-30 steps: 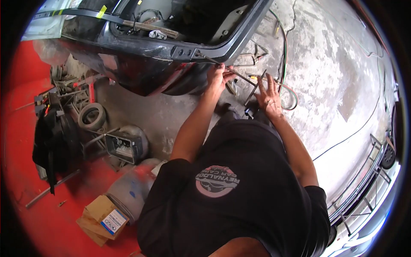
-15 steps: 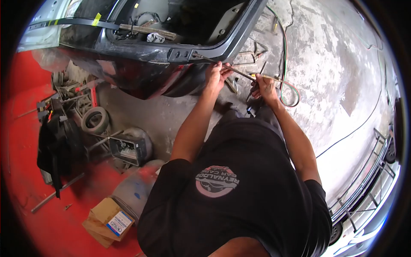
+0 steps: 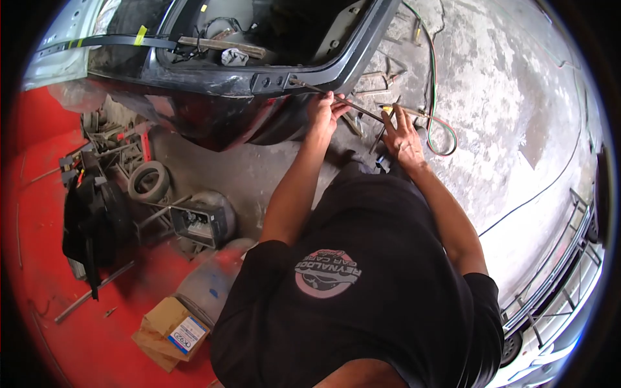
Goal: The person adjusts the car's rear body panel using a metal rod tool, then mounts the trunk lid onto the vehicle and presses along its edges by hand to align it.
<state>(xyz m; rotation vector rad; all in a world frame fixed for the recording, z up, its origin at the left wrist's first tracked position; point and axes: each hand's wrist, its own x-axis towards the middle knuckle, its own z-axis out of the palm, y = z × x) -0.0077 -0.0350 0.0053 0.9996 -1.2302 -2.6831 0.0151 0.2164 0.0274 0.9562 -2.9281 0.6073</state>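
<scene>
Just uncurled right hand (image 3: pixel 404 139) at crossbar (image 3: pixel 378 141), upper centre of frame, apparently leaving rod (image 3: pixel 361 110) steadied by pinching left hand (image 3: pixel 323 112).

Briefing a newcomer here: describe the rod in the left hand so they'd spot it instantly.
At the top is the black car body, with round holes along its lower rim. A T-handled rod slants from beside those holes through the left hand toward the right hand. Unlike the metal pieces on the floor, it's held up.

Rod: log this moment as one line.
left hand: holding rod | right hand: fingers extended at crossbar, contact unclear | rod tip: at car
</scene>
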